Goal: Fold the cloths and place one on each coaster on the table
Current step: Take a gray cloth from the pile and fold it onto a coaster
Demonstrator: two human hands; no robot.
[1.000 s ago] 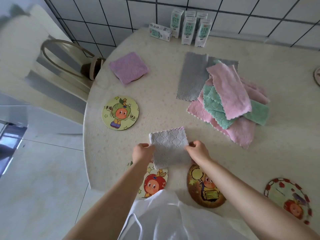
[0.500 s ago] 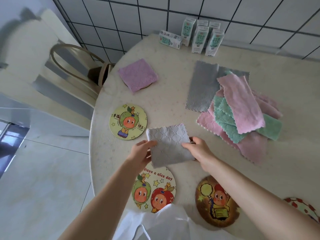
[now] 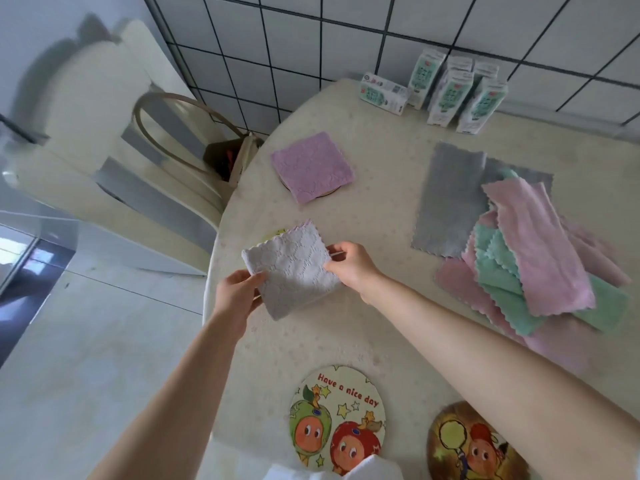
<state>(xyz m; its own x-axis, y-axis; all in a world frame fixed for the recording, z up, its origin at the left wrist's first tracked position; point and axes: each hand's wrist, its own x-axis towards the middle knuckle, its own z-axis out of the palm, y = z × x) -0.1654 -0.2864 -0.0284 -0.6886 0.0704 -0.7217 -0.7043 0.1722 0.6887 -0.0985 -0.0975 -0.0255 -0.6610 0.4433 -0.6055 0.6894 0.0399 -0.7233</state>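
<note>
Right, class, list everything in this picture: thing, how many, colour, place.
Table: one, cream, centre.
Grey folded cloth: one, held at table's left edge.
Purple folded cloth: one, far left, on a coaster.
Flat cloth: one, grey, far middle.
Cloth pile: several, pink and green, right.
Cartoon coaster: one, cream, near edge.
Brown coaster: one, near edge, right.
Hidden coasters: two, a yellow sliver under the grey cloth, a brown rim under the purple.
Cartons: several, white-green, by the wall; one lies flat.
Chair: one, cream, left.
Bag: one, dark, beside chair.
Left hand, right hand: each pinches the grey folded cloth.
</note>
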